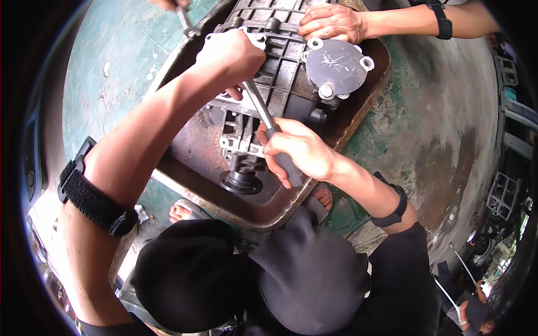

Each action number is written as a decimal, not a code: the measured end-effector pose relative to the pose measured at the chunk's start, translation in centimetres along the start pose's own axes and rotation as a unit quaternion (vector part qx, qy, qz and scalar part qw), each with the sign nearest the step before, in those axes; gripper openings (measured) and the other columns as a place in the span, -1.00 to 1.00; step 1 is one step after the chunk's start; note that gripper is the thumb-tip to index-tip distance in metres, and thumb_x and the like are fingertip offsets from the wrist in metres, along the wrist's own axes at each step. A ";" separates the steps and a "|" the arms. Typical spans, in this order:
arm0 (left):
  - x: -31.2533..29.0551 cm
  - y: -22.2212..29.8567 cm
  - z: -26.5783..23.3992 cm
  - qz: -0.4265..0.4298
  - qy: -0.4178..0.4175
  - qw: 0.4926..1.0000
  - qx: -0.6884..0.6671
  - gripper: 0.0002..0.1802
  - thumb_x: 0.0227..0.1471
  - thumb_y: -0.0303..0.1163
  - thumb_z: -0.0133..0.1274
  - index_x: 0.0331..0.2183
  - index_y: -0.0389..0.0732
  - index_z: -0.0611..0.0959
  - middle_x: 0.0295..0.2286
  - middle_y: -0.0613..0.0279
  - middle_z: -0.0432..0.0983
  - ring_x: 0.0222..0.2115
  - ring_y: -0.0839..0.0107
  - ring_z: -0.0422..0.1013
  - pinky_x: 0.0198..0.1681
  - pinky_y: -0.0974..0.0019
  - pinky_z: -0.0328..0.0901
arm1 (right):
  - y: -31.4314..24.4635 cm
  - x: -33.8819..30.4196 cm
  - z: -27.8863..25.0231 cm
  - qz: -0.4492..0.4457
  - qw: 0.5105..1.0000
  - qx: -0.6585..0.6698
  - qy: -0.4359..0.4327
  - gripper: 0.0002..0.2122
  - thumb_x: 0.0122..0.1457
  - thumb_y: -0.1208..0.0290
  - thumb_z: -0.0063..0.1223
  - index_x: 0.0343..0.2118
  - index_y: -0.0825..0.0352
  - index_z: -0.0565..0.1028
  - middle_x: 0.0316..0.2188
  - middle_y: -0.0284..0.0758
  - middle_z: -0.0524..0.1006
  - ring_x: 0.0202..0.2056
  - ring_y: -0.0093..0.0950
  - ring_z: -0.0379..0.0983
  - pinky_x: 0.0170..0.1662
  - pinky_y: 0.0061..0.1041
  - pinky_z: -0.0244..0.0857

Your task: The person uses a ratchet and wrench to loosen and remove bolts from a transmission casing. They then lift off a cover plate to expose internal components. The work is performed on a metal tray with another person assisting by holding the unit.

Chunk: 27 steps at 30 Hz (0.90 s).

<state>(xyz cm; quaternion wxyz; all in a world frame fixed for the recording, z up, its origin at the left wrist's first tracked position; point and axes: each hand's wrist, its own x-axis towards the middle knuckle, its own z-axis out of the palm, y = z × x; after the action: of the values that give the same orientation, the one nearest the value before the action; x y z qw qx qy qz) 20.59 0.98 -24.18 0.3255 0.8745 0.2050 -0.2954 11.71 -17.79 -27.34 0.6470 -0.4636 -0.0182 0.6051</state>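
Note:
My right hand (300, 148) is wrapped round the dark grey grip of a ratchet-type wrench (259, 103) with a bright steel shaft. My left hand (232, 56) is closed over the upper end of that wrench and hides its head, along with whatever it sits on. Both hands are over a ribbed metal gearbox housing (280, 61), which lies in a rusty tray (193, 143). A round grey cover (336, 67) with bolt lugs is on the housing's right side. Below, a shaft with a dark round flange (241, 182) sticks out toward me.
Another person's hand (336, 23) rests flat on the housing at the top right. At the top left, a second hand (168, 3) holds a spanner (188, 23) near the tray's rim. Sandalled feet (188, 210) stand by the tray on the worn green floor (131, 50).

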 end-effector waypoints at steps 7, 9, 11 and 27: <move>0.6 -1.4 -1.1 0.366 0.008 0.908 0.202 -0.78 -0.08 -0.38 0.13 -0.40 -0.32 0.51 -0.50 -0.10 0.50 -0.41 -0.06 0.43 -0.34 0.07 0.29 | -1.0 12.7 10.4 -0.174 0.953 0.184 0.166 -0.90 0.14 0.52 -0.18 -0.34 0.42 0.23 -0.65 -0.26 0.38 -0.71 -0.45 0.33 -0.72 -0.49 0.20; 0.3 -1.0 -0.9 0.344 0.038 0.916 0.201 -0.78 -0.05 -0.37 0.12 -0.40 -0.34 0.54 -0.54 -0.05 0.50 -0.48 0.10 0.45 -0.34 0.13 0.29 | -1.1 11.7 10.4 -0.184 0.958 0.096 0.199 -0.82 0.21 0.46 -0.21 -0.46 0.48 0.29 -0.67 -0.20 0.43 -0.73 -0.45 0.36 -0.72 -0.50 0.22; 0.1 -0.5 -0.7 0.213 0.029 0.962 0.166 -0.75 -0.06 -0.35 0.14 -0.41 -0.37 0.55 -0.59 0.02 0.47 -0.52 0.26 0.45 -0.35 0.13 0.30 | -1.0 7.3 7.8 -0.106 0.985 -0.017 0.136 -0.86 0.20 0.47 -0.25 -0.38 0.47 0.24 -0.69 -0.25 0.39 -0.72 -0.46 0.36 -0.71 -0.52 0.23; 0.1 -0.9 -0.2 0.200 0.062 0.968 0.135 -0.79 -0.03 -0.38 0.12 -0.40 -0.36 0.58 -0.66 0.06 0.48 -0.64 0.33 0.42 -0.53 0.26 0.32 | -0.6 6.0 5.7 -0.033 0.993 -0.084 0.070 -0.88 0.19 0.43 -0.20 -0.35 0.39 0.25 -0.66 -0.29 0.41 -0.65 -0.48 0.39 -0.57 -0.41 0.30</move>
<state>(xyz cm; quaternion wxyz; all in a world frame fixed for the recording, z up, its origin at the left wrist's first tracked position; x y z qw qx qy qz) 20.23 1.78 -24.52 0.2440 0.9500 0.0037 -0.1946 10.41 -9.62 -26.92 0.6250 -0.5570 -0.0390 0.5455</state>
